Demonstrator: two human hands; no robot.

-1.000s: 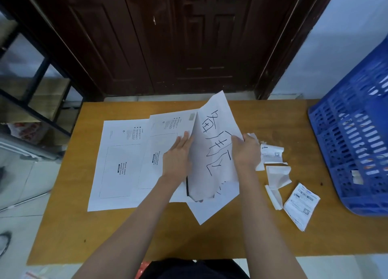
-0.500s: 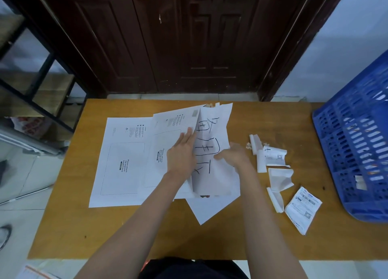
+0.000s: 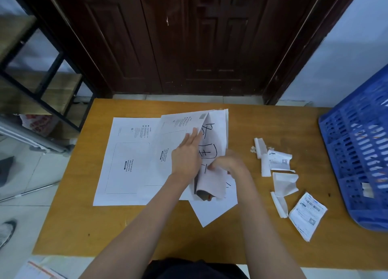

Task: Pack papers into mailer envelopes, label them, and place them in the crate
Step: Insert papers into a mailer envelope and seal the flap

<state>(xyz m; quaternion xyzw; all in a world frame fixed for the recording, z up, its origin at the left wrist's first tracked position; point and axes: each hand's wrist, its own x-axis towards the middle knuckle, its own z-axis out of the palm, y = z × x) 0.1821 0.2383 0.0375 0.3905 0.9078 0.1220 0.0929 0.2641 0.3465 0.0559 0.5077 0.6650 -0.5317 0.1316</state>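
The near strip of the worktop [image 3: 117, 236] lies bare from its left corner across to the forearms, and a bare band runs along the far edge by the door. Flat mailer envelopes [image 3: 126, 163] cover the left middle. On the right, label scraps [image 3: 279, 173] and a printed label [image 3: 307, 215] litter the lane toward the blue crate [image 3: 357, 152], whose wall closes off the right edge.
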